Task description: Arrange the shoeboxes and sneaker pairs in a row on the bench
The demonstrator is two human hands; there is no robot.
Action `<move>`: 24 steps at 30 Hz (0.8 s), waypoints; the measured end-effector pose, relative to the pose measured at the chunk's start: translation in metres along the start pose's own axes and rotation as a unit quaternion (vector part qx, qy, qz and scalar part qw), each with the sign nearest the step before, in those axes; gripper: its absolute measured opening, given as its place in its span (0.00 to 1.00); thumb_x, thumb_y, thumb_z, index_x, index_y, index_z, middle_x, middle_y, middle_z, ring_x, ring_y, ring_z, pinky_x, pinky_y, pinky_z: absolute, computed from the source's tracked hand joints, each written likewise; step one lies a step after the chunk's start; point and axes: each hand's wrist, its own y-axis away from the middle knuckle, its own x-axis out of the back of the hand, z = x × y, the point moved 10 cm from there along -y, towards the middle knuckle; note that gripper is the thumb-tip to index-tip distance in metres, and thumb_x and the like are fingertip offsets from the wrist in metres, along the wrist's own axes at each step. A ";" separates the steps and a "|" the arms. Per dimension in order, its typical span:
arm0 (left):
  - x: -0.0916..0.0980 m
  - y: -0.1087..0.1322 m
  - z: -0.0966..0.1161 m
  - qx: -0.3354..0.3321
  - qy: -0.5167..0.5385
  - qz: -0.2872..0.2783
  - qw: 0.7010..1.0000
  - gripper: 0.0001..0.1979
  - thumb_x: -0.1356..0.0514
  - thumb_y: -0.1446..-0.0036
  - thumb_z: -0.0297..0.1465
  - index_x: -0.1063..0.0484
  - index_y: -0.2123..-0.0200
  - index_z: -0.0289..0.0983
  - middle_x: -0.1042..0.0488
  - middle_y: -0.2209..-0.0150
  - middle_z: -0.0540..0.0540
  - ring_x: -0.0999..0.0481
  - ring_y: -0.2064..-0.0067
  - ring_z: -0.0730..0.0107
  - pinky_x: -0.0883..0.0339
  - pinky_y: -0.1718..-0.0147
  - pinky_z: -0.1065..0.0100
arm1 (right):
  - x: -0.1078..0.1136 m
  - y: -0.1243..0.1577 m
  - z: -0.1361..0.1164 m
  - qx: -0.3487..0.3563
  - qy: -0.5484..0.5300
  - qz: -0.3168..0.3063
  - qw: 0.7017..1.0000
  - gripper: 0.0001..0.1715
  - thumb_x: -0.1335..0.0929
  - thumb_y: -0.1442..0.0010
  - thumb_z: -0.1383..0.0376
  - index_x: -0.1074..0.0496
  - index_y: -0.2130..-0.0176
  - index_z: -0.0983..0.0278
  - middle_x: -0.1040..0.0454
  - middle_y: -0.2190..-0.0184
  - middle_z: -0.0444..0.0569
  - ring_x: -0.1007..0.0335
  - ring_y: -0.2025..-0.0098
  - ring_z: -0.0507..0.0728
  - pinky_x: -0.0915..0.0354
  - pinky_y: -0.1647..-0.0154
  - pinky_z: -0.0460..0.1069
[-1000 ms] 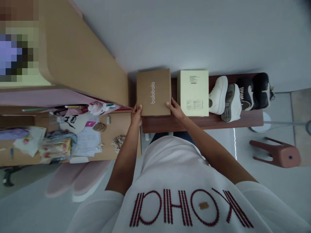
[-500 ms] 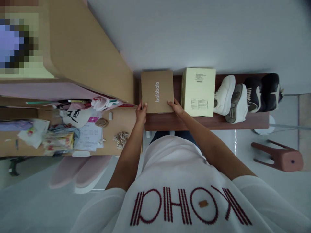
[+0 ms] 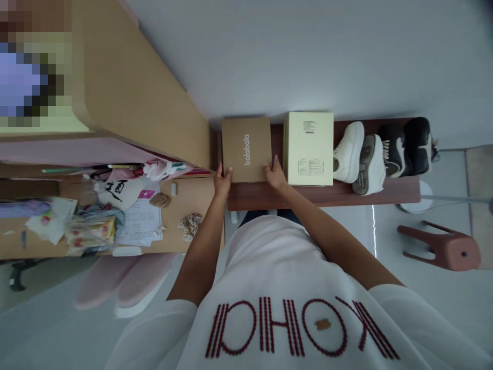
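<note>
A brown shoebox (image 3: 241, 146) marked "balabala" rests on the dark reddish-brown bench (image 3: 319, 196) against the wall. At its near left corner is my left hand (image 3: 222, 184), closed on the edge with the thumb over the lid and the fingers down the side. My right hand (image 3: 276, 176) is at the near right corner. Its thumb touches the lid's edge, while the index finger stands off the side, in the gap between the boxes. To the right sits a pale yellow box (image 3: 310, 149) with printed labels, apart from the brown one.
Right of the yellow box are white sneakers (image 3: 349, 151) and black shoes (image 3: 418, 146). A cluttered wooden desk (image 3: 200, 192) with a tall side panel borders the bench on the left. A reddish-brown stool (image 3: 454, 252) stands at the right, and a pink-cushioned seat (image 3: 146, 277) at the lower left.
My right index finger has come away from the brown shoebox's side. My left hand stays at its corner. The view has shifted slightly; the boxes and shoes appear otherwise unmoved.
</note>
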 end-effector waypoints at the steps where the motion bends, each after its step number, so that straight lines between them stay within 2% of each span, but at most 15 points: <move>1: 0.002 0.002 0.007 -0.019 -0.018 0.010 1.000 0.38 0.26 0.42 0.41 0.30 0.30 0.41 0.32 0.27 0.38 0.40 0.22 0.57 0.51 0.24 0.58 | 0.008 0.004 -0.005 0.015 0.009 0.012 1.000 0.67 0.35 0.39 0.32 0.54 0.20 0.67 0.50 0.20 0.58 0.64 0.17 0.68 0.65 0.17 0.65; 4: -0.002 0.010 0.032 -0.078 -0.063 0.043 0.994 0.43 0.26 0.41 0.41 0.35 0.27 0.38 0.41 0.23 0.35 0.48 0.20 0.56 0.58 0.23 0.61 | 0.042 0.017 -0.022 0.072 0.022 0.032 0.997 0.66 0.36 0.39 0.30 0.52 0.21 0.66 0.51 0.19 0.58 0.64 0.17 0.68 0.64 0.17 0.65; 6: -0.021 0.020 0.047 -0.105 -0.072 0.036 0.991 0.42 0.28 0.39 0.42 0.37 0.26 0.39 0.44 0.22 0.37 0.51 0.19 0.58 0.61 0.22 0.61 | 0.073 0.022 -0.026 0.085 0.025 0.053 0.995 0.65 0.36 0.38 0.30 0.51 0.21 0.64 0.51 0.20 0.57 0.61 0.17 0.69 0.60 0.18 0.67; 9: -0.070 0.038 0.062 -0.105 -0.055 -0.021 0.993 0.40 0.29 0.38 0.43 0.37 0.27 0.44 0.45 0.21 0.41 0.55 0.18 0.58 0.62 0.21 0.59 | 0.118 0.022 -0.021 0.076 0.033 0.088 0.993 0.63 0.38 0.38 0.29 0.51 0.21 0.60 0.50 0.20 0.57 0.55 0.19 0.71 0.55 0.19 0.69; 12: -0.124 0.058 0.066 -0.091 -0.037 -0.075 0.992 0.39 0.28 0.39 0.44 0.34 0.28 0.46 0.43 0.22 0.43 0.55 0.18 0.55 0.58 0.22 0.57 | 0.154 0.020 -0.012 0.069 0.041 0.112 0.990 0.63 0.38 0.38 0.29 0.52 0.20 0.61 0.49 0.20 0.58 0.53 0.19 0.71 0.52 0.20 0.70; 15: -0.171 0.074 0.059 -0.076 -0.036 -0.116 0.990 0.39 0.27 0.41 0.44 0.32 0.29 0.47 0.41 0.23 0.43 0.52 0.19 0.53 0.55 0.22 0.57 | 0.180 0.019 -0.004 0.075 0.043 0.120 0.989 0.63 0.38 0.38 0.29 0.51 0.21 0.61 0.49 0.20 0.57 0.56 0.19 0.70 0.55 0.20 0.70; 18: -0.206 0.078 0.040 -0.049 -0.040 -0.134 0.989 0.39 0.26 0.42 0.43 0.31 0.30 0.46 0.39 0.23 0.42 0.49 0.20 0.51 0.53 0.23 0.55 | 0.202 0.018 0.004 0.082 0.050 0.136 0.986 0.61 0.39 0.37 0.30 0.50 0.21 0.61 0.47 0.21 0.57 0.57 0.18 0.71 0.59 0.19 0.70; 21: -0.226 0.071 0.018 -0.018 -0.058 -0.127 0.990 0.41 0.25 0.43 0.42 0.33 0.29 0.45 0.41 0.23 0.40 0.48 0.20 0.51 0.53 0.23 0.54 | 0.219 0.015 0.015 0.081 0.064 0.153 0.983 0.62 0.39 0.37 0.31 0.47 0.22 0.66 0.45 0.22 0.61 0.55 0.19 0.72 0.59 0.19 0.70; 24: -0.234 0.062 -0.005 0.016 -0.078 -0.116 0.990 0.45 0.25 0.43 0.43 0.37 0.27 0.43 0.44 0.21 0.38 0.50 0.20 0.52 0.58 0.22 0.54 | 0.227 0.007 0.026 0.078 0.074 0.148 0.983 0.61 0.39 0.37 0.32 0.47 0.23 0.67 0.45 0.22 0.62 0.55 0.19 0.73 0.60 0.18 0.70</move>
